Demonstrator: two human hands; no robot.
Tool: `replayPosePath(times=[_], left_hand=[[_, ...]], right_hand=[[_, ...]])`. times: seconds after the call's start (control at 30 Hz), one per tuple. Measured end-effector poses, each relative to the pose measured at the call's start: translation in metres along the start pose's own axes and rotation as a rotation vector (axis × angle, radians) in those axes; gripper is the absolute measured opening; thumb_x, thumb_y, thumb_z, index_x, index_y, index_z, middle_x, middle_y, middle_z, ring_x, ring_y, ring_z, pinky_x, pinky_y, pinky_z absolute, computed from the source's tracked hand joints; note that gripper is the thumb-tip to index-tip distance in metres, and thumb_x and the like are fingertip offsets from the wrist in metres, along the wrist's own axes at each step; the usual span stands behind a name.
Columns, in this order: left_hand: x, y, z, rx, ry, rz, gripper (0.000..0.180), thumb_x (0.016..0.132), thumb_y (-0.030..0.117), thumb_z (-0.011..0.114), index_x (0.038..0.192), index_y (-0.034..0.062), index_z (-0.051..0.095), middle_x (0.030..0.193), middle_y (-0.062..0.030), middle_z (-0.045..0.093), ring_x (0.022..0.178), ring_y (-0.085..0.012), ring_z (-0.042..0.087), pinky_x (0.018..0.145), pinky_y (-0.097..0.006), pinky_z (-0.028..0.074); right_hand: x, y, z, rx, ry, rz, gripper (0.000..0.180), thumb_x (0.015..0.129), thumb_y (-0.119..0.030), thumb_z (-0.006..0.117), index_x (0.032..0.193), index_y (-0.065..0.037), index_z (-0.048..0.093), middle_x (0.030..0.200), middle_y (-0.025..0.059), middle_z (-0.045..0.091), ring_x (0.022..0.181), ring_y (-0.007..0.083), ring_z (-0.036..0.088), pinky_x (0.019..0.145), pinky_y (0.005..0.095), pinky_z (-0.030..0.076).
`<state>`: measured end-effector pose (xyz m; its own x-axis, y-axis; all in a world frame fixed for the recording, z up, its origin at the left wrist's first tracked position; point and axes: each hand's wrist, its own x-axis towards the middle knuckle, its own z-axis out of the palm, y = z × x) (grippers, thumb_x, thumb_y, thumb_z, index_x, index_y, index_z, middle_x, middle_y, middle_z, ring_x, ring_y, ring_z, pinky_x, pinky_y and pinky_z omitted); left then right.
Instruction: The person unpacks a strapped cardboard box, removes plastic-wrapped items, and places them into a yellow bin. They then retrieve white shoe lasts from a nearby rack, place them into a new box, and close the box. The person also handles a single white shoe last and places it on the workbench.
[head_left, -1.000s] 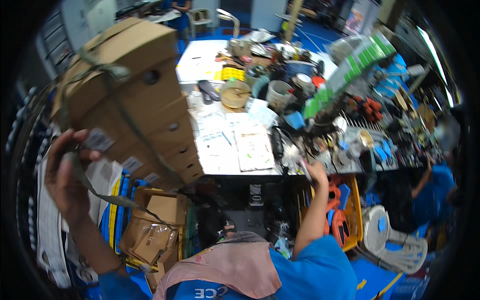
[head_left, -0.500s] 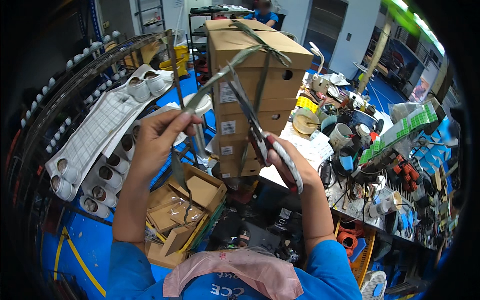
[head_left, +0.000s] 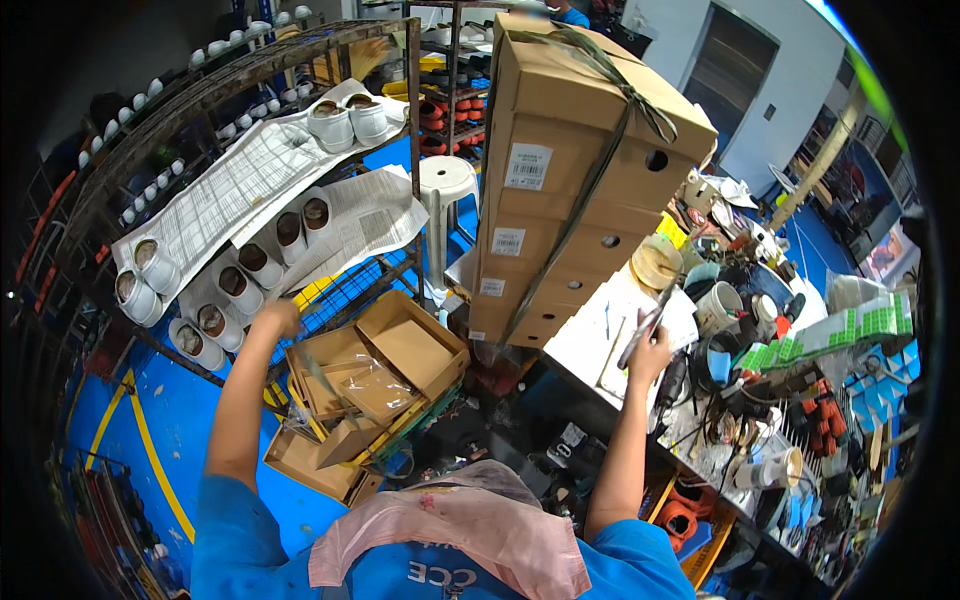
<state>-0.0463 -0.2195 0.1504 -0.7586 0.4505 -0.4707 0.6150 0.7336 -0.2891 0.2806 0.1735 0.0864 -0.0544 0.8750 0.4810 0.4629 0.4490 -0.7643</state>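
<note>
Plain brown boxes [head_left: 548, 206] — dark green strap [head_left: 608, 145] — white shoes [head_left: 332, 130], yellow-lined blue floor [head_left: 165, 425]

The tabletop [head_left: 588, 338] glares brightly (the left hand [head_left: 278, 318] is blurred), corners black.

The scene is viewed from the wearer's head, through the left of two fisheye cameras, aimed forward and steeply downward. The shirt [head_left: 395, 575] is seen nearest, from above, at the lower edge. The left hand [head_left: 278, 318] and right hand [head_left: 651, 357] are shown farther out, the boxes [head_left: 560, 190] beyond, and the wall [head_left: 798, 80] well back. Straight edges are bent toward the dark rim.
</note>
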Motion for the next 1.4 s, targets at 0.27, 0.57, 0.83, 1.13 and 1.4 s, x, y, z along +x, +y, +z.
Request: replayPosePath(times=[0.27,0.57,0.83,1.13,1.4], left_hand=[[-0.034,0.068,-0.26,-0.662,1.407,0.859,0.039,0.088,0.033,0.045,0.111,0.0021,0.053,0.102,-0.0125,0.058,0.093,-0.0226,0.055,0.081,-0.031,0.042],[-0.028,0.201,-0.404,-0.061,0.685,0.586,0.069,0.074,0.064,0.048,0.103,0.0036,0.062,0.105,-0.0171,0.059,0.098,-0.0305,0.054,0.085,-0.037,0.041],[-0.083,0.135,-0.316,-0.498,0.877,0.417,0.068,0.067,0.067,0.055,0.088,0.0045,0.068,0.087,-0.0137,0.064,0.082,-0.0255,0.06,0.075,-0.033,0.045],[-0.25,0.073,-0.104,-1.014,1.309,-0.08,0.05,0.064,0.052,0.069,0.053,0.0038,0.061,0.046,-0.0001,0.046,0.044,-0.0102,0.043,0.045,-0.025,0.033],[-0.455,0.091,-0.009,-1.18,1.418,-0.559,0.016,0.07,0.006,0.054,0.055,0.0023,0.054,0.048,0.0008,0.048,0.044,-0.0033,0.039,0.043,-0.02,0.028]], right_hand=[[-0.014,0.15,0.065,-0.621,-0.267,0.039,0.049,0.066,-0.027,0.071,0.098,0.002,0.049,0.09,0.0168,0.056,0.09,0.0342,0.051,0.078,0.0422,0.042],[-0.049,0.101,0.141,0.902,-1.001,1.301,0.091,0.075,-0.069,0.044,0.121,0.01,0.034,0.11,0.0275,0.045,0.102,0.0422,0.048,0.083,0.0493,0.044],[-0.076,0.107,0.135,1.009,-1.474,1.405,0.079,0.079,-0.058,0.048,0.126,0.003,0.031,0.127,0.0268,0.035,0.108,0.0429,0.045,0.085,0.0549,0.042],[-0.112,-0.006,0.114,1.184,-1.613,0.91,0.057,0.08,-0.042,0.055,0.115,0.003,0.048,0.112,0.0187,0.054,0.096,0.0305,0.056,0.081,0.0419,0.045],[-0.272,-0.059,0.121,0.836,-2.058,0.665,0.052,0.08,-0.039,0.057,0.111,0.003,0.051,0.107,0.0176,0.057,0.093,0.0286,0.057,0.08,0.0388,0.045]])
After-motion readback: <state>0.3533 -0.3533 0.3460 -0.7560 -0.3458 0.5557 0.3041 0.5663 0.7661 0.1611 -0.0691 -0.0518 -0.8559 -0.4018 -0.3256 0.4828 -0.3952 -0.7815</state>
